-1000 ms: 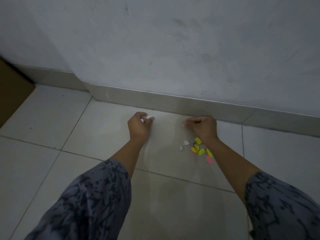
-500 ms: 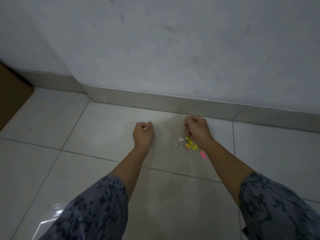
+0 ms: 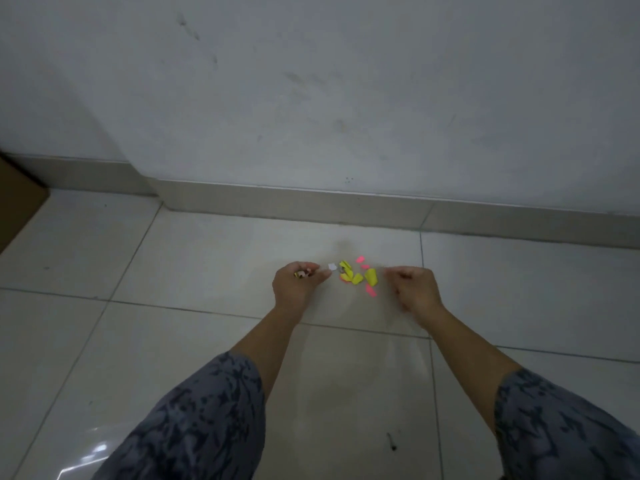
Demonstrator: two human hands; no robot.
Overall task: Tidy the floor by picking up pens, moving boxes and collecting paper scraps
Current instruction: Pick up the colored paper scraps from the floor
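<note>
Scraps of yellow and pink paper lie in a small heap on the floor, between both hands. The left hand, fingers curled on some collected scraps, is touching the heap's white piece; the right hand, loosely curled, is just beside.

The room is dim and grey, a small bright shine sits on the floor at the bottom left, and the right hand looks a bit blurry.
</note>
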